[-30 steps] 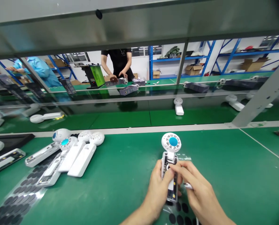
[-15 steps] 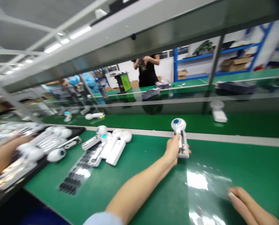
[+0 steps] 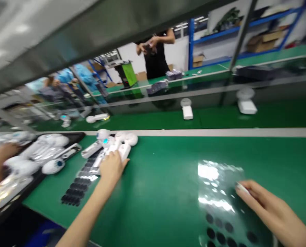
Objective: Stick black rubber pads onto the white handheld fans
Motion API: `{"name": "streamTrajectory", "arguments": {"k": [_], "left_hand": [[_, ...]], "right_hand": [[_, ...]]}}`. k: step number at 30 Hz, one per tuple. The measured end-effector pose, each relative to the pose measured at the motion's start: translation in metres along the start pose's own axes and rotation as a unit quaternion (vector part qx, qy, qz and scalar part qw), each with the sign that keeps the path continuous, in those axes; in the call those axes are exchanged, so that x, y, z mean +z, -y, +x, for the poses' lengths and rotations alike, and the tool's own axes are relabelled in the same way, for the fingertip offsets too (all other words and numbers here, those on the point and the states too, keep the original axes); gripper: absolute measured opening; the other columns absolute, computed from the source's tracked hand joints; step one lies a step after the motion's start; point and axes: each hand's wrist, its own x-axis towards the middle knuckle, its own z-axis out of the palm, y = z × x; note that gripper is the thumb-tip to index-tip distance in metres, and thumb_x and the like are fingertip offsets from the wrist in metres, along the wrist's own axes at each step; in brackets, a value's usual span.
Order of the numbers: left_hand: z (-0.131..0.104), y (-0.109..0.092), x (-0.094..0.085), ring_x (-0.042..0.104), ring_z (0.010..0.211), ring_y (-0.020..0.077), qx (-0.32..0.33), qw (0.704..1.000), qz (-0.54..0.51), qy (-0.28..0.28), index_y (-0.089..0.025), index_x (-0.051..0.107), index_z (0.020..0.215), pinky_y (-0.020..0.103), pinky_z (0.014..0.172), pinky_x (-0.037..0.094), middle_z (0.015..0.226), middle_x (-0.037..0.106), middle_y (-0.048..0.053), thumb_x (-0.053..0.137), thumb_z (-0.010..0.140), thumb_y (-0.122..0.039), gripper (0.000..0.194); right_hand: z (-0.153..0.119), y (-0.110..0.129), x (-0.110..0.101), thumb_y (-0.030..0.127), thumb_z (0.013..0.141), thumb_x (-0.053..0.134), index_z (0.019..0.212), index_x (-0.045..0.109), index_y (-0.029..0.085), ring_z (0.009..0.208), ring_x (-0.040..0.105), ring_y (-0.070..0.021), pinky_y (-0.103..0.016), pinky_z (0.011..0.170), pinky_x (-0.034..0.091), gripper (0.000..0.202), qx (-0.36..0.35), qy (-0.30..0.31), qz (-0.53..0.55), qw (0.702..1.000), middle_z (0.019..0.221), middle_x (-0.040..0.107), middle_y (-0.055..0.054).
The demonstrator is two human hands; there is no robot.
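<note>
My left hand reaches over the group of white handheld devices with round heads. Its fingers curl over the body of one white device, thumb out along the right side; the fingertips are partly hidden. On the right, my right hand hovers by a clear sheet of black round stickers, thumb and index finger pinched together. Whatever is in that pinch is too small to make out. Beyond the pale strip, one white device lies on the dark green belt.
A second sheet of black round stickers lies at left, partly beneath the devices. Further left, a black tray is heaped with white devices, and another person's hand reaches in. Another device lies on the belt at right. A metal beam crosses above.
My left hand has let go of its white device, which now lies on the belt, and has moved left to the group. My right hand remains by the sticker sheet. The view has tilted down.
</note>
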Motion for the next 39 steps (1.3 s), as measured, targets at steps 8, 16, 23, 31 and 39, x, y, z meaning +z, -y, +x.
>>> {"name": "streamTrajectory", "arguments": {"k": [8, 16, 23, 31, 39], "left_hand": [[-0.034, -0.07, 0.001, 0.061, 0.072, 0.0239, -0.025, 0.842, -0.478, 0.25, -0.015, 0.052, 0.091, 0.037, 0.065, 0.05, 0.081, 0.063, 0.008, 0.042, 0.074, -0.04, 0.032], [-0.119, -0.197, 0.041, 0.052, 0.051, 0.0126, 0.08, 0.665, -0.595, 0.444, -0.017, 0.043, 0.09, 0.027, 0.043, 0.047, 0.07, 0.053, 0.001, 0.047, 0.076, -0.035, 0.023], [-0.127, -0.198, 0.05, 0.053, 0.063, 0.0132, 0.178, 0.788, -0.488, 0.332, -0.019, 0.045, 0.088, 0.023, 0.054, 0.042, 0.072, 0.053, -0.001, 0.05, 0.073, -0.025, 0.017], [-0.129, -0.2, 0.049, 0.052, 0.062, 0.0126, 0.159, 0.787, -0.494, 0.333, -0.019, 0.046, 0.087, 0.022, 0.055, 0.04, 0.071, 0.052, -0.002, 0.05, 0.072, -0.022, 0.016], [-0.126, -0.188, 0.048, 0.053, 0.071, 0.0119, 0.174, 0.708, -0.571, 0.377, -0.019, 0.044, 0.105, 0.023, 0.065, 0.046, 0.085, 0.054, 0.0, 0.05, 0.072, -0.017, 0.034]], "right_hand": [[-0.04, 0.035, -0.033, 0.029, 0.09, 0.039, 0.073, 0.049, 0.022, 0.063, 0.049, -0.0172, -0.027, 0.057, 0.037, 0.021, 0.054, 0.094, -0.028, 0.994, 0.07, 0.049, 0.001], [-0.056, 0.033, -0.02, 0.013, 0.088, 0.037, 0.092, 0.043, 0.022, 0.065, 0.054, -0.0191, -0.03, 0.056, 0.04, 0.012, -0.033, 0.121, -0.191, 0.974, 0.086, 0.05, -0.004], [-0.045, 0.036, -0.017, 0.006, 0.083, 0.04, 0.078, 0.037, 0.023, 0.062, 0.052, -0.0172, -0.028, 0.055, 0.036, 0.018, -0.009, 0.133, -0.175, 0.975, 0.078, 0.049, 0.001], [-0.058, 0.039, -0.017, 0.014, 0.086, 0.037, 0.071, 0.037, 0.023, 0.057, 0.047, -0.0154, -0.025, 0.052, 0.032, 0.017, -0.005, 0.103, -0.065, 0.992, 0.067, 0.048, 0.003], [-0.013, 0.071, -0.026, 0.027, 0.087, 0.04, 0.08, 0.052, 0.023, 0.053, 0.046, -0.0149, -0.024, 0.049, 0.034, 0.015, 0.002, -0.012, 0.022, 1.0, 0.065, 0.053, 0.003]]}}
